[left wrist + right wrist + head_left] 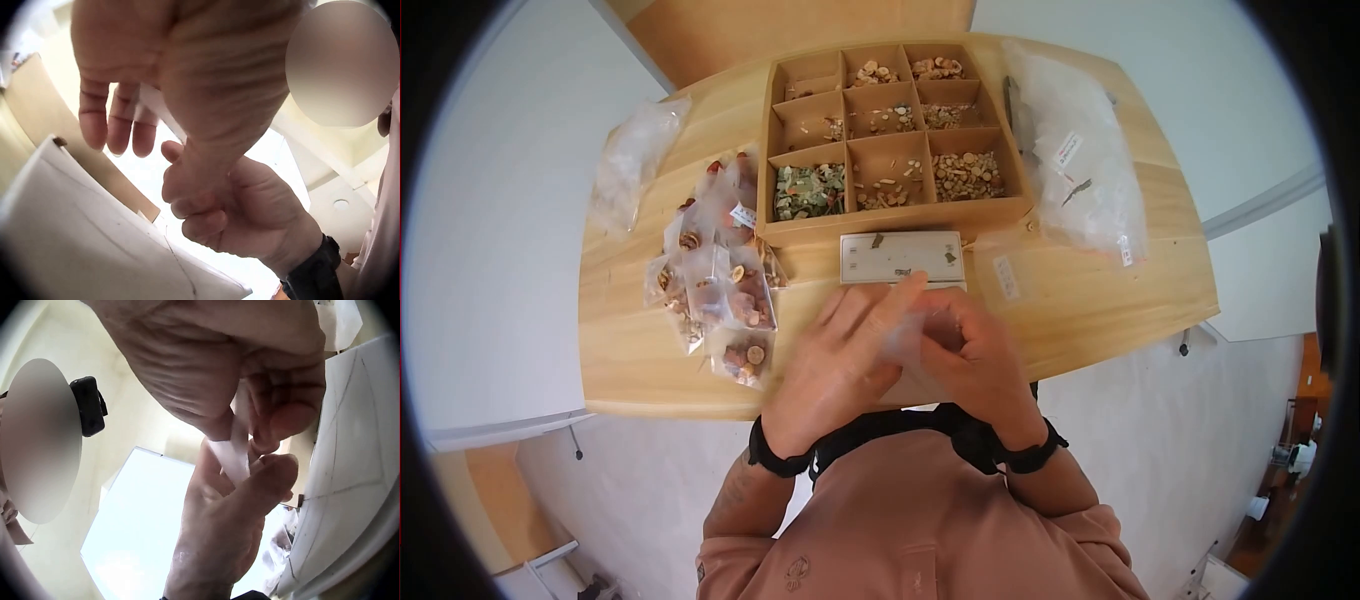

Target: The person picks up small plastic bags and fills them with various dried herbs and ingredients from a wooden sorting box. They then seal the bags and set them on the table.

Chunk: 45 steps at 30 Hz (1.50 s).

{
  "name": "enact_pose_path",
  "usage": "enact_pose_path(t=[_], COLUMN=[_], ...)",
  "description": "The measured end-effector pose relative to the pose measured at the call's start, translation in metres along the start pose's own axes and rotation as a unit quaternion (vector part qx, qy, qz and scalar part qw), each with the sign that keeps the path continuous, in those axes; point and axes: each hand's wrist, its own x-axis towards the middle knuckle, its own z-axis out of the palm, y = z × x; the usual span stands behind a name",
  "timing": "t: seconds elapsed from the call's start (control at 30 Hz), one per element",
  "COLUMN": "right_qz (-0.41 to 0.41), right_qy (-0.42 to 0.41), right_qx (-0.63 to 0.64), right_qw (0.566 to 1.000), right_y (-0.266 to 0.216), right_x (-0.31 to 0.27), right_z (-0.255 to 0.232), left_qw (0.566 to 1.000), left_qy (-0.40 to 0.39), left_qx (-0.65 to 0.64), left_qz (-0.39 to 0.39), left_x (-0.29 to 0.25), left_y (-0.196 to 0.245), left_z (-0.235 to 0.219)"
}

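In the head view, a small translucent bag is between the two hands above the table's near edge, partly covered by fingers. My right hand curls its fingers round one side of it; the right wrist view shows this hand pinching the bag. My left hand pinches the other side, with three fingers of this hand extended in the left wrist view. What the bag contains is hidden. Just beyond the hands lies a white flat box with small dark pieces on top.
A nine-compartment cardboard box with dried pieces stands behind. Several filled clear bags lie at the left. Crumpled clear plastic lies at the far left and the right. A small labelled bag is right of the white box.
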Motion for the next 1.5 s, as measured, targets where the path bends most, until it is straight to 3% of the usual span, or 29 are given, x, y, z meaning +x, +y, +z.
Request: enact_pose_path(t=[0.13,0.33,0.63,0.83,1.13,1.5], right_qz=[0.016,0.03,0.005,-0.01,-0.02,-0.045], right_qy=[-0.005,-0.038,0.019,0.024,0.007,0.015], right_qx=[-0.018,0.083,0.0,-0.041,-0.082,-0.049], right_qw=[1.0,0.995,1.0,0.999,0.996,0.998], right_y=[0.005,0.014,0.008,0.005,-0.008,-0.023], right_x=[0.004,0.004,0.004,0.003,0.007,0.012], right_z=[0.0,0.002,0.003,0.005,0.004,-0.004], left_qw=[1.0,0.999,0.998,0.998,0.997,0.985], left_qy=[-0.017,-0.019,0.052,0.048,0.057,0.081], left_qx=[-0.002,0.0,0.023,-0.001,-0.043,-0.111], left_qz=[0.025,0.033,0.008,-0.039,-0.042,-0.1], left_x=[0.004,0.005,0.009,0.009,0.011,0.018], left_y=[0.006,0.009,0.015,0.013,0.001,-0.004], left_z=[0.004,0.006,0.007,0.008,0.011,0.003])
